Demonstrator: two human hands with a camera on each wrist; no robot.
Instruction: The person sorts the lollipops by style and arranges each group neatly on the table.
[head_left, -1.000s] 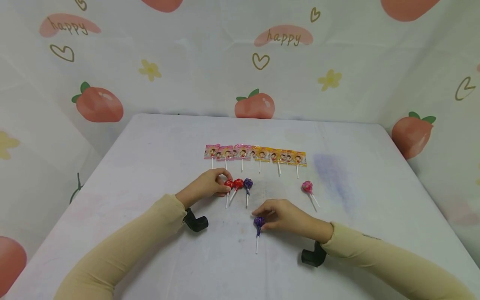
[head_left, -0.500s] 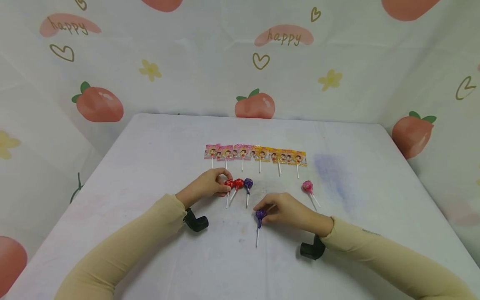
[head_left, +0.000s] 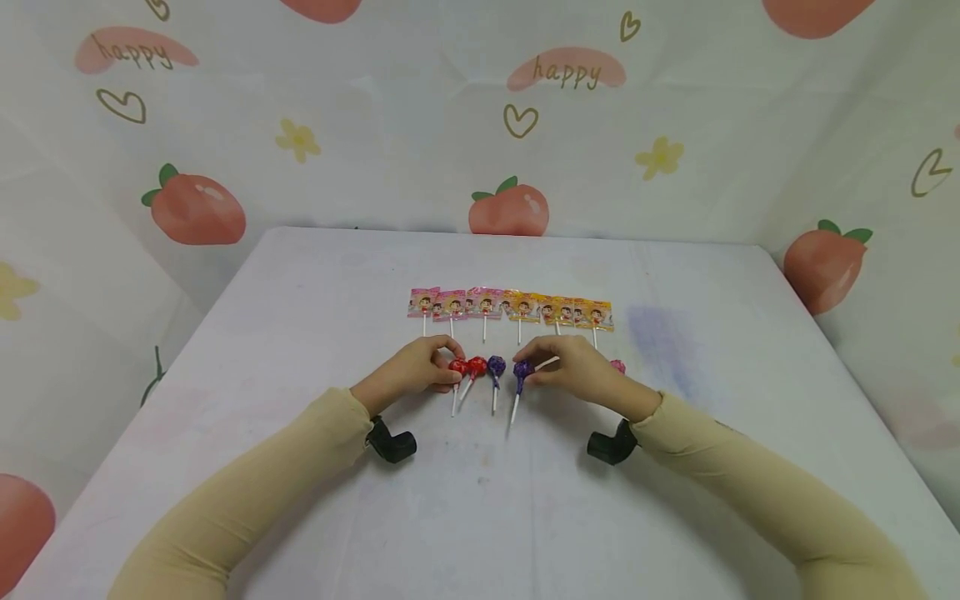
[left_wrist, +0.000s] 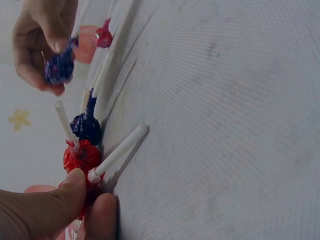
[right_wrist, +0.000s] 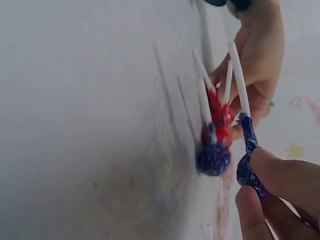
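Note:
My left hand (head_left: 417, 367) pinches the red-wrapped lollipop (head_left: 457, 367) at the left end of a short row. Beside it lie another red lollipop (head_left: 477, 367) and a purple lollipop (head_left: 496, 367), sticks pointing toward me. Between thumb and fingers my right hand (head_left: 573, 371) holds a second purple lollipop (head_left: 522, 369) by its wrapped head, just right of that row. In the right wrist view this held purple lollipop (right_wrist: 247, 172) appears raised off the table. A pink lollipop (head_left: 618, 366) is mostly hidden behind the right hand.
Farther back, several flat-packed lollipops lie side by side, pink packets (head_left: 486, 303) on the left and yellow packets (head_left: 558, 312) on the right. The white-covered table (head_left: 420, 525) ends at a patterned cloth backdrop (head_left: 390, 142). Each wrist carries a black camera mount (head_left: 392, 442).
The right hand has moved away from me with the purple lollipop, up to the right end of the row, and now covers most of the pink lollipop. The left hand stays put.

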